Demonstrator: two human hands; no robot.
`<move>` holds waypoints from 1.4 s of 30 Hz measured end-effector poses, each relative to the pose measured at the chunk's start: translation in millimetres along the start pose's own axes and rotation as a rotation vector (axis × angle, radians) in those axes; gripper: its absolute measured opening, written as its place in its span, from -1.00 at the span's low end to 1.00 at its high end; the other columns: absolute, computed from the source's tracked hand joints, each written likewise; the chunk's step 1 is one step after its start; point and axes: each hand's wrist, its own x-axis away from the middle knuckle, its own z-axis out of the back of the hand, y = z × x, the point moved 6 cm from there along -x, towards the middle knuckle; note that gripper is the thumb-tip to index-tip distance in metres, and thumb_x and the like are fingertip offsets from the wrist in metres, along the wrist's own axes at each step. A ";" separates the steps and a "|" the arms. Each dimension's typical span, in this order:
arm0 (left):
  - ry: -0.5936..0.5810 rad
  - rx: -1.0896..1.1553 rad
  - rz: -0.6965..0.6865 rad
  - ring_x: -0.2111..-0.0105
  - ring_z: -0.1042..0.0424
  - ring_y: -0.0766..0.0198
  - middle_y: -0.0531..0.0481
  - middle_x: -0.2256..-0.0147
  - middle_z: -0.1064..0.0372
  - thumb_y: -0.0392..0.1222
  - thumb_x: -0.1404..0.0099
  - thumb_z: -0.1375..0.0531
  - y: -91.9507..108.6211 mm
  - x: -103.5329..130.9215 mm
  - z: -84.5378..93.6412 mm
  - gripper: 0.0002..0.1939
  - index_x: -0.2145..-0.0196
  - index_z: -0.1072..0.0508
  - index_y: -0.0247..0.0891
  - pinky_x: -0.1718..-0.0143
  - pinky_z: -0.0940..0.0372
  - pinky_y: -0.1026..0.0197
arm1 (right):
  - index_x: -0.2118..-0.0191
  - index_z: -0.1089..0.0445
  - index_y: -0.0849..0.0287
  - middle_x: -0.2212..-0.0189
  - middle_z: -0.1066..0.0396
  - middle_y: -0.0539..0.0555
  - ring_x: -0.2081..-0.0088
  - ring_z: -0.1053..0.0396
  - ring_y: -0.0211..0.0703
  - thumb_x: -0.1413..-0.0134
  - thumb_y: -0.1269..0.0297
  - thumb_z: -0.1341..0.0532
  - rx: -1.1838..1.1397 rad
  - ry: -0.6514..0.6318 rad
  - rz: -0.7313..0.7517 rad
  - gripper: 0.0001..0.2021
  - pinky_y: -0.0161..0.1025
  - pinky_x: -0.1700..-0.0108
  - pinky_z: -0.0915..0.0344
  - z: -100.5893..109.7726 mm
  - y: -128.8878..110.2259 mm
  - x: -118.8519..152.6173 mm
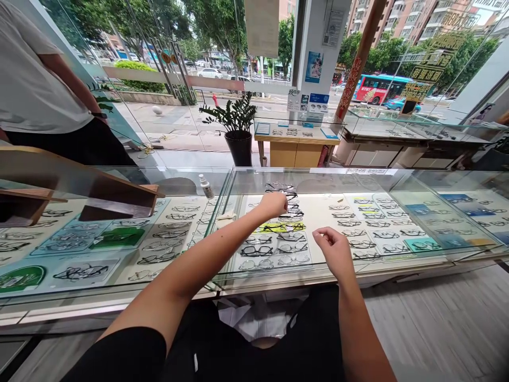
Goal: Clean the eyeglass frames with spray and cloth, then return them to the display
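Note:
My left hand (275, 205) reaches over the glass display case (318, 268), above a column of eyeglasses (281, 187). Its fingers are closed and point down; what they hold, if anything, is hidden. Dark-framed glasses (293, 214) lie just beside and below it. Nearer me, a black pair (278, 228) rests on a yellow-green strip, with more pairs (256, 250) in front. My right hand (336, 249) hovers at the case's front part, to the right of these rows. Its fingers are loosely bent, a little apart, and nothing shows in them.
A small white spray bottle (205, 187) and a crumpled pale cloth (226, 216) are left of my left hand. A brown wooden stand (119, 185) is farther left. Beyond the case are a person in a white shirt (40, 74), a potted plant (238, 143) and a low display table (296, 139).

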 end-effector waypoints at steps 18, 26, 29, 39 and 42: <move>0.735 1.333 -0.152 0.21 -0.48 0.24 -0.04 0.25 -0.57 0.01 -0.16 -0.48 -88.7 101.4 78.6 -0.74 0.35 -0.66 -0.24 0.13 -0.33 0.22 | 0.11 -0.64 0.10 0.59 -0.14 -0.11 0.48 -0.10 -0.19 -0.18 -0.10 -0.34 -0.154 -0.217 0.392 -0.62 -0.20 0.36 -0.11 -116.3 -122.3 -94.8; 0.778 1.415 -0.142 0.13 -0.56 0.15 -0.10 0.18 -0.64 0.02 -0.20 -0.48 -126.7 90.5 44.1 -0.72 0.26 -0.68 -0.22 -0.02 -0.40 0.11 | 0.25 -0.61 0.15 0.58 -0.18 -0.10 0.48 -0.08 -0.23 -0.17 -0.09 -0.35 -0.230 -0.327 0.422 -0.64 -0.22 0.38 -0.06 -166.1 -117.2 -117.4; 0.787 1.356 -0.127 0.15 -0.57 0.14 -0.09 0.21 -0.64 0.03 -0.23 -0.46 -131.5 87.3 36.3 -0.74 0.26 -0.68 -0.21 0.02 -0.41 0.11 | 0.30 -0.58 0.14 0.61 -0.13 -0.12 0.50 -0.05 -0.24 -0.15 -0.10 -0.36 -0.236 -0.341 0.375 -0.64 -0.22 0.39 -0.05 -169.9 -106.8 -118.5; 0.919 1.158 -0.037 0.18 -0.54 0.16 -0.06 0.25 -0.62 0.06 -0.29 -0.41 -140.7 91.5 34.9 -0.73 0.28 -0.65 -0.20 0.01 -0.37 0.10 | 0.34 -0.54 0.14 0.60 -0.12 -0.12 0.51 -0.02 -0.26 -0.13 -0.07 -0.36 -0.167 -0.261 0.314 -0.67 -0.23 0.41 -0.02 -152.2 -95.0 -128.6; 0.987 1.204 -0.009 0.21 -0.54 0.18 -0.06 0.25 -0.62 0.07 -0.26 -0.43 -149.6 91.7 33.7 -0.72 0.27 -0.65 -0.21 0.04 -0.37 0.11 | 0.42 -0.49 0.14 0.62 -0.11 -0.12 0.51 0.01 -0.28 -0.07 -0.06 -0.38 -0.168 -0.252 0.221 -0.66 -0.23 0.43 0.03 -149.3 -88.4 -134.4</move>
